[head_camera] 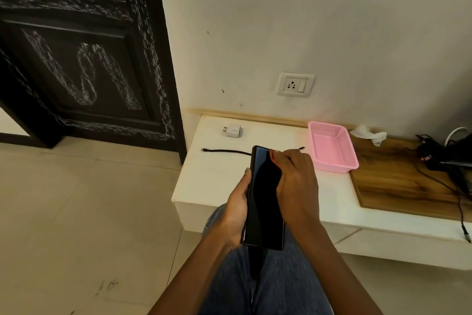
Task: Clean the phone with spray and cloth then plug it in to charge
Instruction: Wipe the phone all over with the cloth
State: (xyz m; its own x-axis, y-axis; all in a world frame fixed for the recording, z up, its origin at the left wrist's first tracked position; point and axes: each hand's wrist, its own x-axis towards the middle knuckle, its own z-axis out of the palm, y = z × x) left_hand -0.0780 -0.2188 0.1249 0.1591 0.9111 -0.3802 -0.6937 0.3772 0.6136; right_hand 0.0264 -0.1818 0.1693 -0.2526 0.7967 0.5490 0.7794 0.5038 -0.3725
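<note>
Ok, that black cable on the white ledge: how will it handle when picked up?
The black cable will probably flop: it is thin and lies slightly wavy on the white ledge. It looks light, so one end may trail. Its small connector tips may need a pinch.

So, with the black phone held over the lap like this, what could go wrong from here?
1. The black phone is held in the air above the knees by the left hand, while the right hand presses on its screen; it might slip and fall to the tiled floor.
2. The thin black cable lies apart from the white charger adapter, and the white wall socket is empty, so charging still needs several connections.
</note>
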